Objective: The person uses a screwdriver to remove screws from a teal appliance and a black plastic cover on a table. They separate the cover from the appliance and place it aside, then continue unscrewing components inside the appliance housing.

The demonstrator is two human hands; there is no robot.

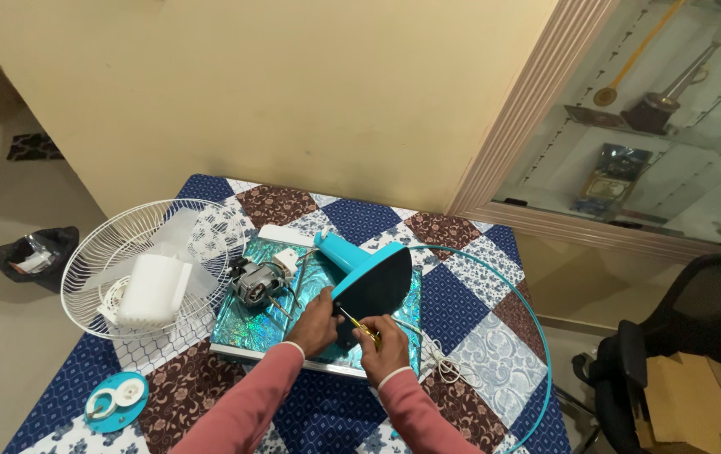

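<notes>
A turquoise fan base (pixel 369 277) lies tipped on its side on a shiny patterned board (pixel 251 324), its dark underside facing me. My left hand (pixel 314 324) holds the lower edge of that base. My right hand (pixel 381 349) grips a screwdriver (pixel 359 324) with a yellow handle, its tip against the dark underside. A bare fan motor (pixel 255 282) with wires lies on the board just left of my left hand.
A white wire fan guard (pixel 137 265) holding a white plastic cover sits at the left. A turquoise and white cap (pixel 116 402) lies at the near left. A thin turquoise ring (pixel 537 336) curves along the right of the quilted table. A black chair (pixel 680 353) stands at the right.
</notes>
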